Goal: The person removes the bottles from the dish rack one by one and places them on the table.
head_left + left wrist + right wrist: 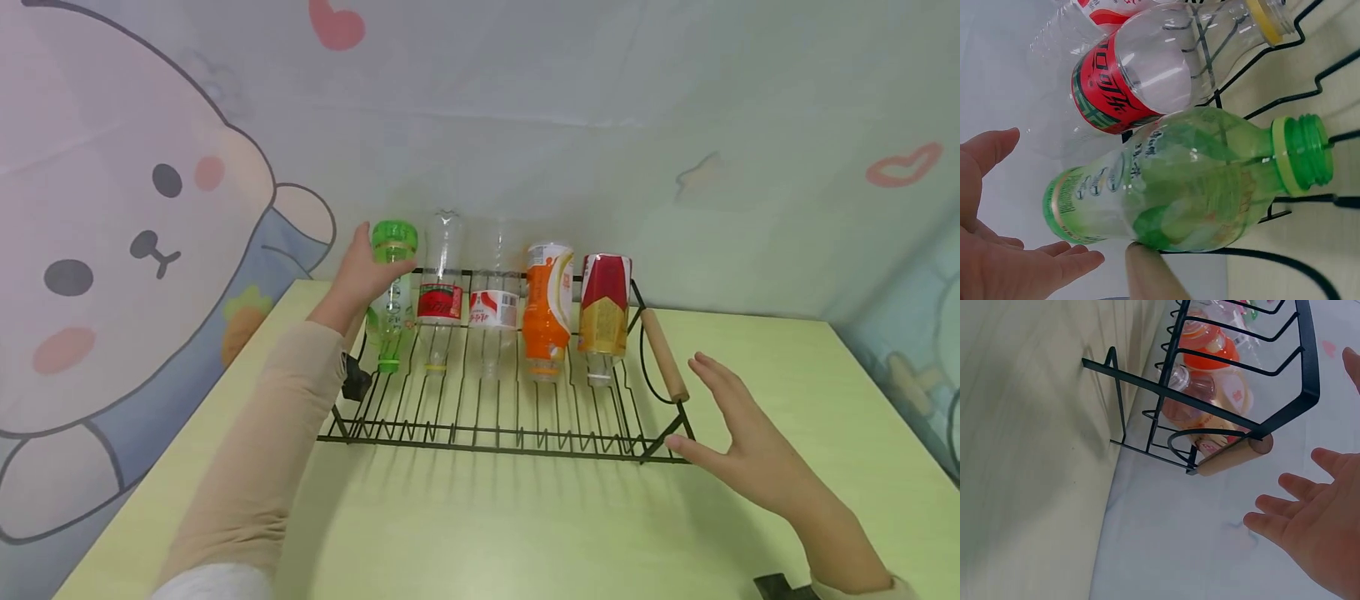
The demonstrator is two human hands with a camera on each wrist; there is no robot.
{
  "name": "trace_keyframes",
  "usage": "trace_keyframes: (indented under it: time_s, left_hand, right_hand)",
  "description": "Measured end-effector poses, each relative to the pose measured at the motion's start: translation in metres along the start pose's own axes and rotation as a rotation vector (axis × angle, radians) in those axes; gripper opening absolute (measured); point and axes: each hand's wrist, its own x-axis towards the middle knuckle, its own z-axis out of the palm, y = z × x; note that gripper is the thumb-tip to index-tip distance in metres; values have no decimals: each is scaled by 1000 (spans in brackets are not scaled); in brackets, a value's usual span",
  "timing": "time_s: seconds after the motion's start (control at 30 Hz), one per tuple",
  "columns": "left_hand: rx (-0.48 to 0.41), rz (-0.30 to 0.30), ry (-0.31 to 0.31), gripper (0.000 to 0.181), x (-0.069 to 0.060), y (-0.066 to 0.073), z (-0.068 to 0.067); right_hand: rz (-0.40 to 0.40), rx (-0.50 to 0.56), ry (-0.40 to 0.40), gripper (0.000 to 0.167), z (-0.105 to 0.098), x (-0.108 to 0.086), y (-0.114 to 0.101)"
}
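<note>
"What do we see by the left hand (363,275)?"

"We see its fingers and thumb spread around the fat bottom end of a green bottle (393,312). We can't tell if a fingertip touches it."

"What is the bottle like?"

"It's thin, shiny, see-through plastic, with a round belly and a skinny neck with screw ridges. It lies tilted at the left edge of the rack (525,452), neck toward the front edge."

"And the rack?"

"Thin black metal bars with little bends. On its right edge we see a smooth, round wooden handle (664,354)."

"Where's the right hand (757,454)?"

"Just beside that handle, with a gap, fingers and thumb spread apart. The handle stands between it and the bottles."

"What else do we see?"

"Next to the green one, going right, we see a red-label bottle (440,302), a white-label bottle (493,308), an orange bottle (547,308) and a red-and-gold bottle (604,308). A wrinkly tan sleeve (255,433) hides some of the rack's left edge. The rack stands near the back edge of the pale table (465,533), before a soft cloth (487,100) with a bear picture (150,208)."
</note>
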Motion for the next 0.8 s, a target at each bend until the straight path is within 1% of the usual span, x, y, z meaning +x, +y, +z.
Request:
trace_keyframes:
  time_s: [0.13, 0.2, 0.27, 0.4, 0.5, 0.57, 0.67, 0.8]
  left_hand:
    - [-58, -61, -17, 101, 1, -5, 4]
    - [-89, -83, -17, 101, 1, -6, 7]
    - [-96, -87, -12, 100, 1, -8, 8]
    - [-74, -51, 15, 97, 2, -12, 11]
    - [-54, -20, 29, 94, 5, -16, 13]
    - [-46, -11, 33, 92, 7, -19, 15]
    - [-35, -7, 36, 89, 10, -22, 17]
    - [-11, -27, 30, 84, 11, -25, 20]
  right_hand:
    - [23, 0, -11, 92, 7, -3, 2]
    - [28, 5, -15, 92, 9, -4, 3]
    - [31, 7, -20, 92, 12, -4, 4]
    - [39, 3, -28, 92, 15, -5, 6]
    - [34, 1, -23, 93, 18, -6, 8]
    - [28, 1, -19, 93, 20, -6, 10]
    - [19, 3, -11, 93, 23, -7, 11]
    - [18, 4, -2, 93, 24, -7, 11]
